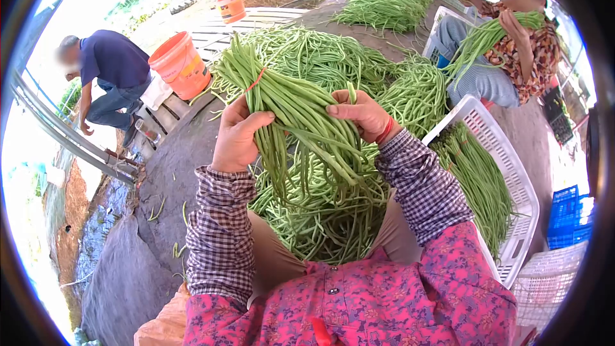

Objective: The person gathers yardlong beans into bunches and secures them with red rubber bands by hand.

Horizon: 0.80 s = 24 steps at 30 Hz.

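Observation:
I hold a bundle of long green beans above my lap. A red rubber band circles it near its upper left end, and several loose ends hang down. My left hand is closed round the banded end, thumb pressed on the beans. My right hand is closed on the other side of the bundle, its thumb on top, with a short bean tip sticking up by the fingers. More red bands sit round my right wrist. Below lies a pile of loose long beans between my knees.
A white crate at my right holds laid-out long beans. Ahead spreads a bean heap. A co-worker holds beans at upper right; another person bends at left near an orange bucket. Blue crates stand far right.

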{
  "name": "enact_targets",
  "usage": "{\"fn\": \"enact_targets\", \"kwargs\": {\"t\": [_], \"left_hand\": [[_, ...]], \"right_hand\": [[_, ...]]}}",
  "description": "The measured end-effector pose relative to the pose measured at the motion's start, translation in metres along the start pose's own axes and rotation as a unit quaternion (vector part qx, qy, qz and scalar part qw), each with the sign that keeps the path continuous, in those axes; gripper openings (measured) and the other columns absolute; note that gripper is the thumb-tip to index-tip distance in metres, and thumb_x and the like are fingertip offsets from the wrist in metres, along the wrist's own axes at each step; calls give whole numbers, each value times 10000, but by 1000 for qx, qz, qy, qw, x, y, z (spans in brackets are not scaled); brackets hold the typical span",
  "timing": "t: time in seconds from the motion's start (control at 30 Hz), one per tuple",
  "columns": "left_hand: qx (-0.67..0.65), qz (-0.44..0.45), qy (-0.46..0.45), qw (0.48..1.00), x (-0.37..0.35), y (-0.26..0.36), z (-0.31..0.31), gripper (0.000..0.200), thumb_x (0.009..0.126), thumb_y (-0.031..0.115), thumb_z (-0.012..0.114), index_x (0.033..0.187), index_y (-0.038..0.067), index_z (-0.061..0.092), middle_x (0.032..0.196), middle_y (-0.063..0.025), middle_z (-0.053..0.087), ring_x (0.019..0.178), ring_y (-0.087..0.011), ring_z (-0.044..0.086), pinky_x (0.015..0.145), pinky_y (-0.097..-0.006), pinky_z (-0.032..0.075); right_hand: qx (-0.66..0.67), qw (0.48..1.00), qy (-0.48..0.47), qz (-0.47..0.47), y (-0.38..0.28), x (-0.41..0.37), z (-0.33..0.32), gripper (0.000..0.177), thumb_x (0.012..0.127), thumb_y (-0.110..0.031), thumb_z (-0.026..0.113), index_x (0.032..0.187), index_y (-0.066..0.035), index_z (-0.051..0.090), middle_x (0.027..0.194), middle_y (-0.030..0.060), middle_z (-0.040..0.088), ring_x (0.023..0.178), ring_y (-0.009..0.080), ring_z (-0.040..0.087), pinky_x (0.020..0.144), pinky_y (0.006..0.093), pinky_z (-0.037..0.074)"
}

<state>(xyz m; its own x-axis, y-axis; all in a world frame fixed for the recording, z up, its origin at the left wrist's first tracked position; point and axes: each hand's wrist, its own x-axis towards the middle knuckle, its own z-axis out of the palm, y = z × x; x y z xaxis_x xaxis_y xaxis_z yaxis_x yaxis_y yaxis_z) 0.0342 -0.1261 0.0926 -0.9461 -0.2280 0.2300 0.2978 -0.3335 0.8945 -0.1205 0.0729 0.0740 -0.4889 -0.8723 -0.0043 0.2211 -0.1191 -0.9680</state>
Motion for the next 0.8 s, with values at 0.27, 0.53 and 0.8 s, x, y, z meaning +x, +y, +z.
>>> {"fn": "enact_targets", "kwargs": {"t": [0.27,0.53,0.8], "left_hand": [[48,33,76,995,8,-19,15,397,784,-74,603,1150,-52,451,958,-117,639,814,-161,640,691,-283,549],[199,100,133,966,13,-38,34,407,774,-58,627,1111,-48,398,936,-134,619,794,-151,634,644,-259,539],[163,57,67,983,7,-37,41,477,749,-99,501,1215,-42,422,970,-63,601,810,-96,587,716,-219,485]], "right_hand": [[-256,920,144,-260,-16,-9,33,251,785,-226,733,898,-23,638,778,54,638,641,144,603,592,287,509],[-503,786,189,-305,5,-5,55,260,810,-231,656,989,-47,612,904,136,619,773,335,622,664,385,507],[-513,791,192,-272,11,-2,46,267,800,-238,643,984,-46,617,891,148,617,796,344,614,679,410,496]]}}
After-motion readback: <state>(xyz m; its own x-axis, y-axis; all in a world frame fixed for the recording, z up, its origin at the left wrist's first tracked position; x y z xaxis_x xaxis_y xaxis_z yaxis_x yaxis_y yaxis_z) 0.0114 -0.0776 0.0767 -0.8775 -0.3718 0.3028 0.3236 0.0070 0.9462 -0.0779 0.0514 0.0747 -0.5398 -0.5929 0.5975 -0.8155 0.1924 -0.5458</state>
